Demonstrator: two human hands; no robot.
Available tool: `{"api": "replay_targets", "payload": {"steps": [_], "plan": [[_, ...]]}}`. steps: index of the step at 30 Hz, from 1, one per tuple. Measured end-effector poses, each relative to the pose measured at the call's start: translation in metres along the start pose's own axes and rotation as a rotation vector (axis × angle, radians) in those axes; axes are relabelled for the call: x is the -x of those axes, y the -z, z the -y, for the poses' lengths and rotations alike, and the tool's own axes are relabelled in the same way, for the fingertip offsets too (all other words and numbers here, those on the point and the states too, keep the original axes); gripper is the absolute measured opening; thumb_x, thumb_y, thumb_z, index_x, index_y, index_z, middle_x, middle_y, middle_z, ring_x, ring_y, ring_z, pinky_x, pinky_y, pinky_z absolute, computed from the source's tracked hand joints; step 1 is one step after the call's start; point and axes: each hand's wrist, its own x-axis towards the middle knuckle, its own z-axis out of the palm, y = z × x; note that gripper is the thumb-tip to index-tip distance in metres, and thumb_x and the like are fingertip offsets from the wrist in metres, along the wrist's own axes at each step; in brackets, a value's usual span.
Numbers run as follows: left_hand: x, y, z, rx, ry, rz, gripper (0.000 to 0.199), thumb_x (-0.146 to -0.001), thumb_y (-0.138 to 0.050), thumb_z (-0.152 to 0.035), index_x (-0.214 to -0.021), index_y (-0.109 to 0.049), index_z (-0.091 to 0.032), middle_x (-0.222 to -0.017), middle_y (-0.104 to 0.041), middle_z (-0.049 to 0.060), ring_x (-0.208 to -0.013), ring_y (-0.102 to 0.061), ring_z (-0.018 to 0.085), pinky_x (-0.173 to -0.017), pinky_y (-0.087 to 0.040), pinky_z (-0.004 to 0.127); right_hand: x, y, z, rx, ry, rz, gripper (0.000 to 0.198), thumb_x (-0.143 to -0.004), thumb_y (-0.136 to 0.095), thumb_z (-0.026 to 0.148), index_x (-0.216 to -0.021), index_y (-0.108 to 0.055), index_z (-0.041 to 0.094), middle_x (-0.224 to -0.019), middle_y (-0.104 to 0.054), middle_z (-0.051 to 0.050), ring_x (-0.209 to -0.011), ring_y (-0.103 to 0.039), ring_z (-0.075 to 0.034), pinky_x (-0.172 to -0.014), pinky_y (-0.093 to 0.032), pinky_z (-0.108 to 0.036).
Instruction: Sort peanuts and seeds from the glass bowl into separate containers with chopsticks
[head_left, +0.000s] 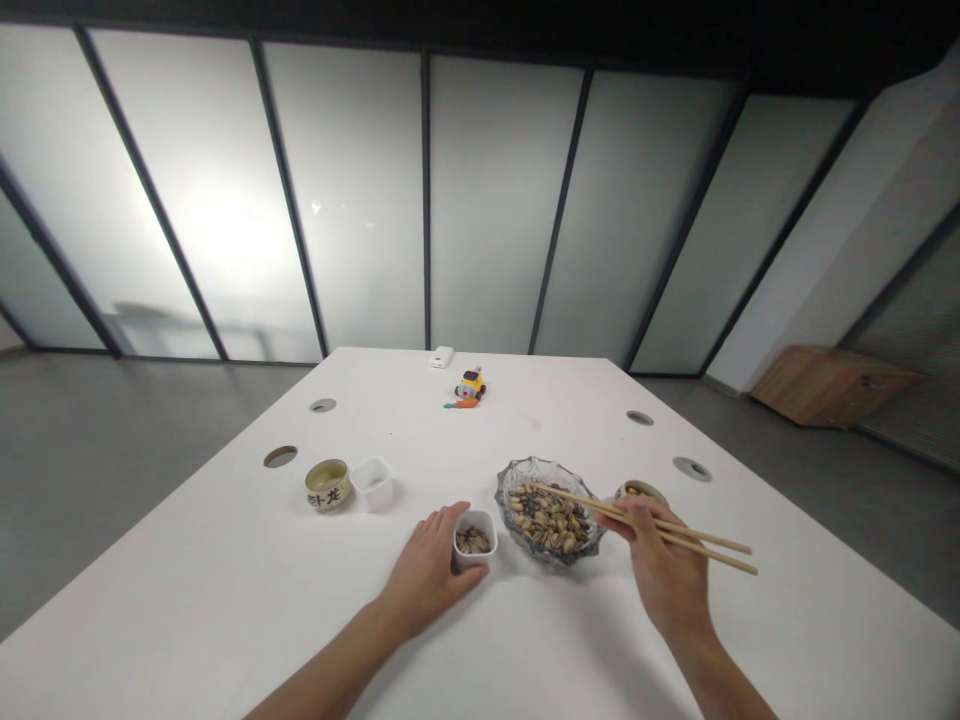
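Note:
My right hand [664,570] grips a pair of wooden chopsticks [637,521] whose tips reach into a clear glass bowl [517,478] filled with mixed nuts and seeds. My left hand [429,570] wraps around a small white square cup [475,545] holding some seeds, just left of the glass bowl. Behind my right hand a small round beige cup [642,490] is partly hidden.
A beige ceramic cup with dark characters [328,485] and an empty white square cup [372,483] stand to the left. A small yellow toy [470,386] and a white box [441,357] lie at the far end of the white table [225,600]. Round cable holes [280,456] dot the table.

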Motion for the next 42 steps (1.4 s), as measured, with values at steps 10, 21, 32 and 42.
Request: {"api": "replay_targets", "payload": {"steps": [10,21,32,42], "plan": [[-0.001,-0.001,0.002,-0.009,0.008,0.009,0.068,-0.081,-0.075,-0.030,-0.144,-0.050,-0.023,-0.140,-0.064,0.012,-0.128,-0.059,0.033,-0.112,-0.043,0.047,0.017,-0.006,0.001,0.116,0.035,0.236,0.039,-0.092,-0.071,0.059,-0.082,-0.077,0.022,-0.086,-0.075,-0.008,-0.075,-0.071,-0.021,-0.067,-0.064,-0.034],[0.001,0.000,0.000,-0.001,0.006,0.016,0.067,-0.082,-0.074,-0.030,-0.145,-0.050,-0.023,-0.139,-0.064,0.013,-0.128,-0.059,0.034,-0.111,-0.043,0.047,-0.008,0.015,0.003,0.584,0.515,0.332,0.026,-0.100,-0.065,0.045,-0.088,-0.075,0.025,-0.087,-0.078,-0.006,-0.081,-0.073,-0.024,-0.076,-0.060,-0.038],[0.000,-0.001,0.002,0.000,0.005,0.015,0.068,-0.082,-0.074,-0.029,-0.145,-0.050,-0.023,-0.140,-0.064,0.013,-0.129,-0.059,0.033,-0.111,-0.044,0.046,-0.004,0.009,-0.001,0.527,0.463,0.466,0.020,-0.101,-0.067,0.037,-0.091,-0.079,0.025,-0.091,-0.078,-0.005,-0.085,-0.074,-0.022,-0.079,-0.061,-0.034],[0.000,0.002,-0.002,0.009,0.014,0.018,0.067,-0.081,-0.075,-0.030,-0.144,-0.052,-0.024,-0.141,-0.064,0.012,-0.127,-0.060,0.033,-0.111,-0.044,0.047,-0.002,0.009,0.002,0.497,0.418,0.223,0.029,-0.100,-0.065,0.046,-0.088,-0.081,0.025,-0.089,-0.079,-0.007,-0.084,-0.074,-0.024,-0.077,-0.063,-0.039]]}}
